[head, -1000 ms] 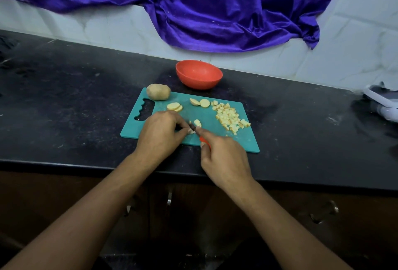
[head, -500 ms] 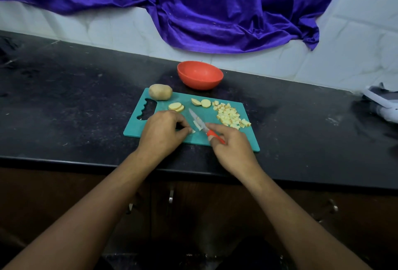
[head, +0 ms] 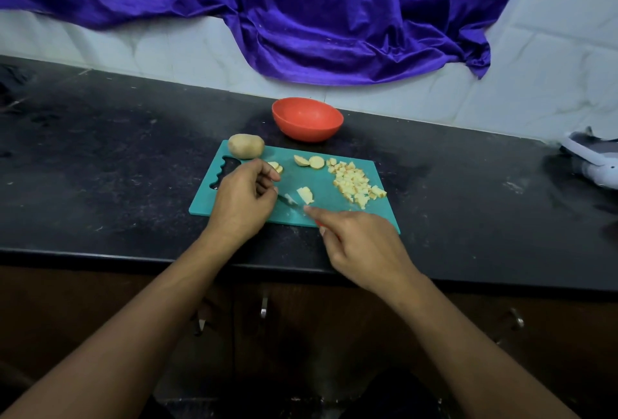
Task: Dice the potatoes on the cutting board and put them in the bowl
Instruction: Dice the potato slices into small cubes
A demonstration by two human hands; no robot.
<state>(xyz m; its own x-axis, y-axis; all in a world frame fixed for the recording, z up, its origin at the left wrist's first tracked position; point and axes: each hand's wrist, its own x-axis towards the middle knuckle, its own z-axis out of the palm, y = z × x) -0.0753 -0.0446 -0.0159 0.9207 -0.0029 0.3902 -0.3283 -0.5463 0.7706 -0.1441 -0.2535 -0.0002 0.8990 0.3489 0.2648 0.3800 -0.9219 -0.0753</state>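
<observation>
A knife is held in the right hand. Its red handle is wrapped by the curled fingers and the forefinger is stretched along the back of the blade, presumably so that the cut can be steered. The blade is laid low across the near middle of the cutting board, with its tip pointed left toward the left hand. That hand's fingers are curled in with nothing seen between them; whether the tip is touched cannot be told. Just right of the blade lies a small cut piece of potato, probably the next to be diced. Finished dice are heaped at the right of the board, away from the cutting spot. Round slices are parked along the far edge, and a whole potato is left at the far left corner. The bowl is set just beyond the board, where it is easily reached. No potato is seen in it, so the transfer is judged not yet begun.
</observation>
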